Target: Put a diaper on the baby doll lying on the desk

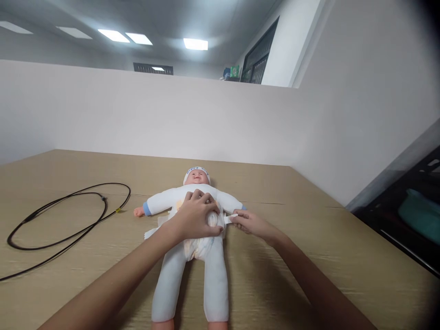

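Note:
A baby doll [215, 279] in a white suit with blue cuffs lies on its back, its head away from me. Around its hips is a white diaper [196, 250] with a faint print. My left hand [195, 214] rests over the diaper's front, thumb and fingers spread apart. At the doll's side, my right hand [256, 225] pinches a white diaper tab [229, 219] that sticks out sideways. Across from it, another diaper tab [150, 233] lies loose on the table. Part of the doll's belly is hidden behind my left hand.
The doll lies on a wood-coloured table [275, 284]. A looped black cable [68, 247] with a small yellow tag spreads over the left part. A pale partition wall [165, 114] stands along the far edge. At the right is a dark rack with something green [422, 215].

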Demonstrator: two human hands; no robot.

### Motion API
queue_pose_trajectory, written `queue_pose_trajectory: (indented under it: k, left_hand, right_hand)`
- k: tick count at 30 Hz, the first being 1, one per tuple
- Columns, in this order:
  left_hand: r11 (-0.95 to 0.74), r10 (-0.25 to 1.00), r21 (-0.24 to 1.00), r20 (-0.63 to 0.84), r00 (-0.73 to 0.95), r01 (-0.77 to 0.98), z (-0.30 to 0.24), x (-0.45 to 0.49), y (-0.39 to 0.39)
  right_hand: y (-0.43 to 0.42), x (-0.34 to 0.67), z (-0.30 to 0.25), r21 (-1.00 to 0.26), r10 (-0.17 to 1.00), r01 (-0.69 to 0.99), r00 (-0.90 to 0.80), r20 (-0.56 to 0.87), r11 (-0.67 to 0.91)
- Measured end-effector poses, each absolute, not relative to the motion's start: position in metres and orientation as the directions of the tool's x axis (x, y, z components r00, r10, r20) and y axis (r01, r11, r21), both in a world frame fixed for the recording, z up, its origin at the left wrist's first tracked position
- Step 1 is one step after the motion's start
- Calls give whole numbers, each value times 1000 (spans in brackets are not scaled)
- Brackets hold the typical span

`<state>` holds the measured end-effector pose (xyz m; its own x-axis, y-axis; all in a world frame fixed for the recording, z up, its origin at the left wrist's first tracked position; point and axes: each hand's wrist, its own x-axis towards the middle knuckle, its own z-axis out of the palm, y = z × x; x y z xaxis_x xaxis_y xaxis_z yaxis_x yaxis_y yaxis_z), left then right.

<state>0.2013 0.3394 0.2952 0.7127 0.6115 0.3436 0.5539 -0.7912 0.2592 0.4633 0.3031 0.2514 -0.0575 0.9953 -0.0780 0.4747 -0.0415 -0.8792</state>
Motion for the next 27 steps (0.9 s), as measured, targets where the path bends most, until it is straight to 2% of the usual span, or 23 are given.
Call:
queue_pose_trajectory:
  k: [6,13,19,27]
  left_hand:
    - [-781,625,277,328,709,560,292,201,342]
    - [-778,624,344,322,712,526,288,200,344]
    - [-774,627,353,309,715,525,287,200,344]
    - [-779,625,316,321,711,542,286,199,343]
  right_hand:
    - [309,443,240,-984,994,176,-93,-52,-35]
    - [318,406,209,-993,999,-112,-13,32,31]
    - [319,402,205,-969,1000,-246,-11,23,20]
    - [318,404,207,-945,999,-328,-41,17,3]
